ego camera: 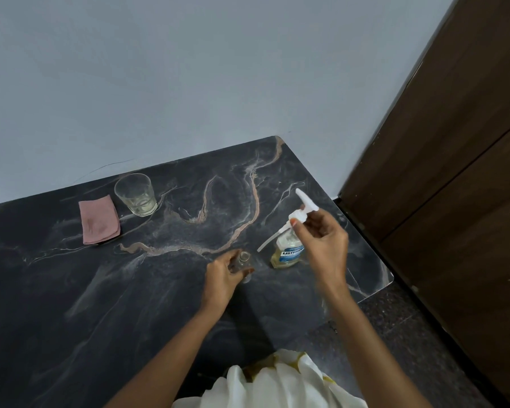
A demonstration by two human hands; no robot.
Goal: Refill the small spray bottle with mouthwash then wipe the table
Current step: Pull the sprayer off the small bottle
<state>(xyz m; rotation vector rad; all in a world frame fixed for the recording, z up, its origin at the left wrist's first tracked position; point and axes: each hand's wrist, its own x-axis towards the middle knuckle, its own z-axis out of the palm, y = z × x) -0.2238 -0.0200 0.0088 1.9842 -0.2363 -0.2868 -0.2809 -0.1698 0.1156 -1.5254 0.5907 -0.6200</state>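
Both bare forearms reach forward from the lower edge of view. The left hand (223,276) sits low, its fingers (231,256) and thumb curled round the small spray bottle (243,260), which stands upright between them. The right hand (321,248) is held higher, its back towards the camera, thumb and fingers (324,223) pinching the white spray head (302,209), whose nozzle juts up beyond the fingertips.

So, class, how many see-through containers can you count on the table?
3. A drinking glass at the back beside the pink cloth; the small spray bottle gripped by the left hand; the mouthwash bottle partly behind the right hand, which holds the spray head.
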